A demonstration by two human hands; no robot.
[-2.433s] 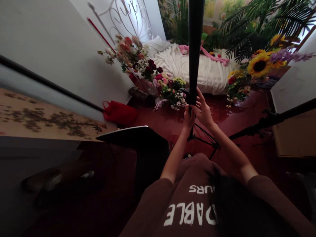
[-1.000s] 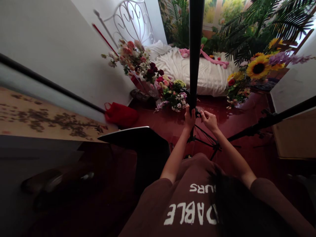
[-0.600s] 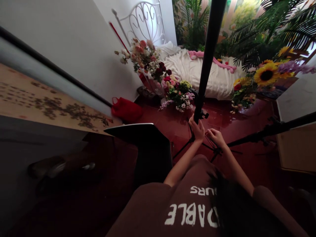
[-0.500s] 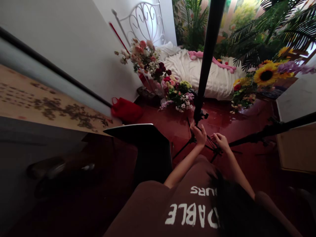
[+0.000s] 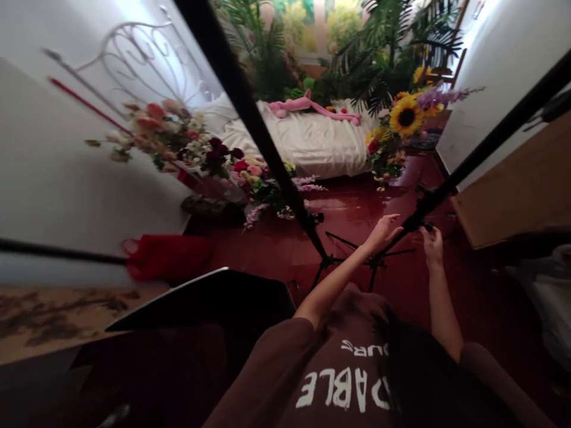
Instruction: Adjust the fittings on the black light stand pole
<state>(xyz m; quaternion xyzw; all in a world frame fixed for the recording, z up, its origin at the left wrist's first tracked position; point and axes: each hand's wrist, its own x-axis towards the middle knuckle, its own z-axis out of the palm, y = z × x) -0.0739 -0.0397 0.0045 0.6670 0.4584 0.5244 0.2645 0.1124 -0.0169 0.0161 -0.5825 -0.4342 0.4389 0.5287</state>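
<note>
Brown shirt (image 5: 285,362) nearest, 5 o'clock. Right hand (image 5: 433,245), 3 o'clock: fingertips pinched on knob (image 5: 428,227) of black stand (image 5: 439,193). Left hand (image 5: 382,233) part-open by its pole, index out, contact unclear. Second stand (image 5: 263,139) toward 11, sunflower (image 5: 406,116) 2, white bed cover (image 5: 312,142) 12.

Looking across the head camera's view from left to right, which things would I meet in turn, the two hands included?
Red bag, pink plush toy, left hand beside a dark stand, right hand at its knob, brown board.
</note>
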